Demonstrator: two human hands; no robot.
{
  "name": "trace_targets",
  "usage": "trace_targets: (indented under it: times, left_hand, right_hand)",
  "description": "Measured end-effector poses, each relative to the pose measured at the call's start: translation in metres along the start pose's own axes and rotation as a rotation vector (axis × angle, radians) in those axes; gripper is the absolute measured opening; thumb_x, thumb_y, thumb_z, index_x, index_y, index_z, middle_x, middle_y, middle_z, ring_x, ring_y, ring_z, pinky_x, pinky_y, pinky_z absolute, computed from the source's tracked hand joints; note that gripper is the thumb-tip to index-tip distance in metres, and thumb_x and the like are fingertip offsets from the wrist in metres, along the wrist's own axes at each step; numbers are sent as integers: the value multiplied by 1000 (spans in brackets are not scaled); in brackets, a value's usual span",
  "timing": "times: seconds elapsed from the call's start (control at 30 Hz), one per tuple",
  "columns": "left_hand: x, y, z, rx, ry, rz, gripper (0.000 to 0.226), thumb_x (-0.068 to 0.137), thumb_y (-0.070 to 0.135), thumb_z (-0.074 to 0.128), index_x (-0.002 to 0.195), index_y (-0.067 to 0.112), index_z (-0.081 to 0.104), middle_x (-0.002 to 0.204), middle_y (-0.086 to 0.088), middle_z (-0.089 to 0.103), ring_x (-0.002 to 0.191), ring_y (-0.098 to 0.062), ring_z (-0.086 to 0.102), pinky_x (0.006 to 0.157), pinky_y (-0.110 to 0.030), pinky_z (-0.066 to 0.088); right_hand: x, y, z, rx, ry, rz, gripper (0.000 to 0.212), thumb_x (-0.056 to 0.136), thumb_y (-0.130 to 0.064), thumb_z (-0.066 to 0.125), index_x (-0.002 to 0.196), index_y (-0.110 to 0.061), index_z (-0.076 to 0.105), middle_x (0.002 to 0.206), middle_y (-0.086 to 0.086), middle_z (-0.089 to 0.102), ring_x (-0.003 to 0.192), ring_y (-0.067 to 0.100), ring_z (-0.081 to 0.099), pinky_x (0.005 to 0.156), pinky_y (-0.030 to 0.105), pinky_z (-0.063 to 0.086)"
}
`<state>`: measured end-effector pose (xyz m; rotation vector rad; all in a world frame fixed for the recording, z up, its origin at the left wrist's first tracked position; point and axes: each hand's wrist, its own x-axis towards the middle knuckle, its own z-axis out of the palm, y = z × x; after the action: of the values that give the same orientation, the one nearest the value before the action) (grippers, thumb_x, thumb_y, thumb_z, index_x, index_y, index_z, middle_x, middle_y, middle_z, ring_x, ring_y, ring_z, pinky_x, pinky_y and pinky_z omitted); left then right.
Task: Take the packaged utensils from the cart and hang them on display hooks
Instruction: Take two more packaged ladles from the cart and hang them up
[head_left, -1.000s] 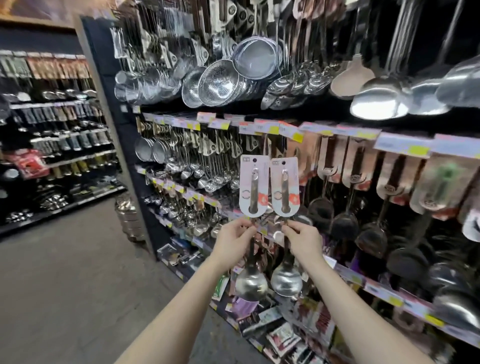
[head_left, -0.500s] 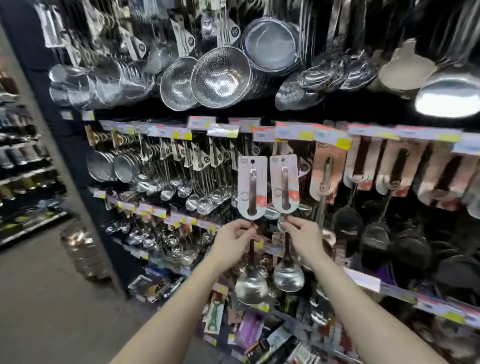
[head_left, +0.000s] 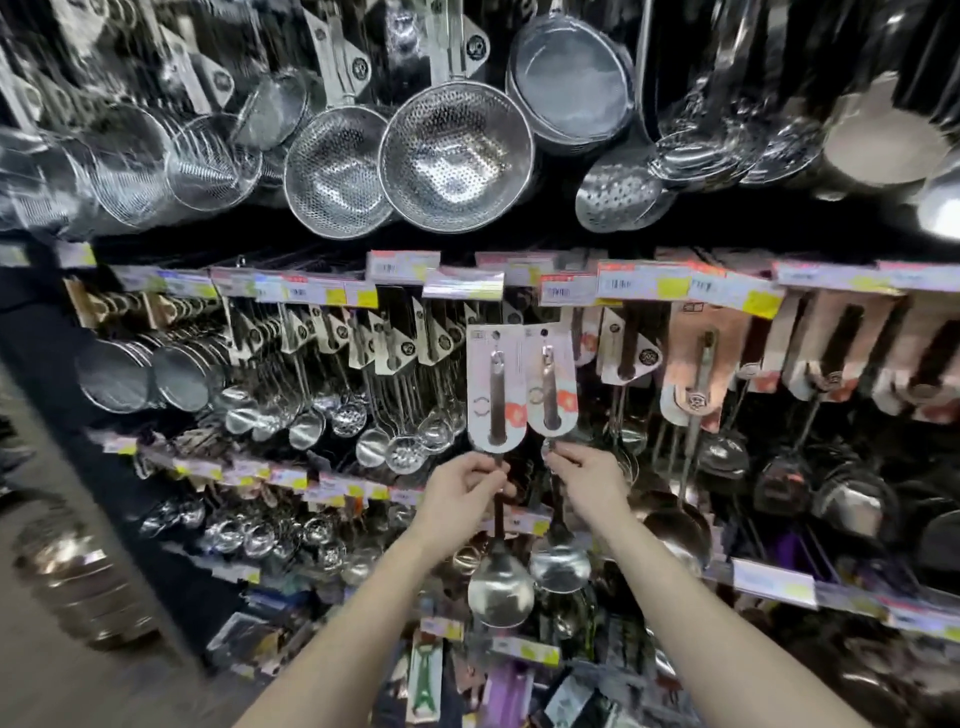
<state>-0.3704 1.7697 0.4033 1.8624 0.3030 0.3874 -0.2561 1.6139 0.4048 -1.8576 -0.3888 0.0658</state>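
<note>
A dark display wall (head_left: 727, 244) of steel kitchenware fills my view, edge to edge. Along the top of the frame hang perforated colanders (head_left: 457, 156), wire strainers (head_left: 208, 156) and slotted skimmers (head_left: 618, 197), their bowls tilted toward me. Below them a strip of price tags (head_left: 644, 286) with yellow stickers runs across the middle of the frame, and under it rows of carded ladles and spoons hang from hooks, small ones at centre left, dark-bowled ones at right.

At centre frame I hold up two packaged utensils side by side, their pale cards touching at the inner edges. The left ladle (head_left: 496, 395) stands upright, its card just under the price strip, its shiny bowl hanging low at centre. The right ladle (head_left: 549, 384) sits a little higher, its bowl just beside the other's.

My left hand (head_left: 462, 493) is curled, thumb and fingertips pinching the left ladle's handle just below its card. My right hand (head_left: 592, 483) is likewise curled, fingers pressed together around the right ladle's handle beneath its card. Both forearms rise from the bottom of the frame. Whether either card's hole is on a hook I cannot tell; the picture is blurred there.
</note>
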Motion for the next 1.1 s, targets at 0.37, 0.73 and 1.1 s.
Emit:
trace_targets:
  times: [0.37,0.73,1.1]
  left_hand:
    - [45,-2,-14,10,-8,-3,10,104,20,58,106,15,66,92,0,81,88,-30,77,78,-39,61]
    - [56,-14,-13,-61,-19,-3,8,103,15,60,101,16,67,90,-4,81,81,-22,79,67,-27,58]
    - [50,-21,-21,-69,-55,-20,10,104,15,59,105,16,69,93,-6,81,82,-25,78,71,-35,61]
  right_hand:
    - [54,7,30,44,62,-76,23,97,-20,68,117,-17,79,104,-8,77,96,8,67,93,29,51]
    - [40,30,34,58,77,-49,21,97,-16,67,116,-14,79,108,-6,77,98,5,67,94,25,50]
    - [23,38,42,39,87,3,16,98,-18,66,103,-18,81,82,-7,75,71,7,59,74,29,48]
